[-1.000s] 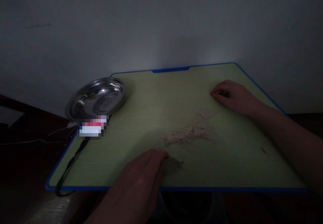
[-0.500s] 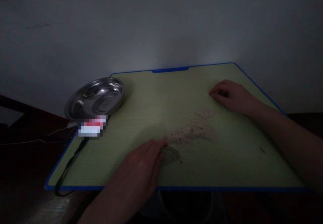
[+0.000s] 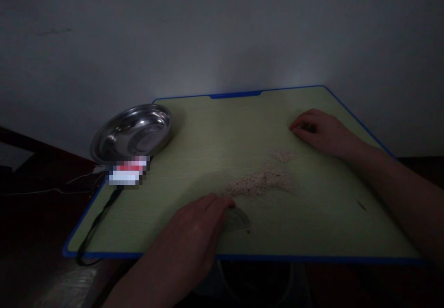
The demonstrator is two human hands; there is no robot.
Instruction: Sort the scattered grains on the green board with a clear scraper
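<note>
A streak of pale grains [image 3: 263,178] lies spread across the middle of a green table top with a blue rim [image 3: 194,141]. My left hand [image 3: 194,234] rests near the front edge, fingers closed round a small clear flat object [image 3: 236,218] just below the grains' left end. My right hand [image 3: 321,132] lies on the table at the far right, beyond the grains, its fingers curled loosely under; whether anything is in them I cannot make out.
A shiny steel bowl [image 3: 133,132] stands tilted at the table's back left corner. A dark cable [image 3: 99,220] runs down the left edge from a blurred patch. A small dark speck [image 3: 361,205] lies at the right. A plain wall stands behind.
My left hand pushed the clear object forward from the front edge toward the grains, then stayed near them. The right hand barely moved.
</note>
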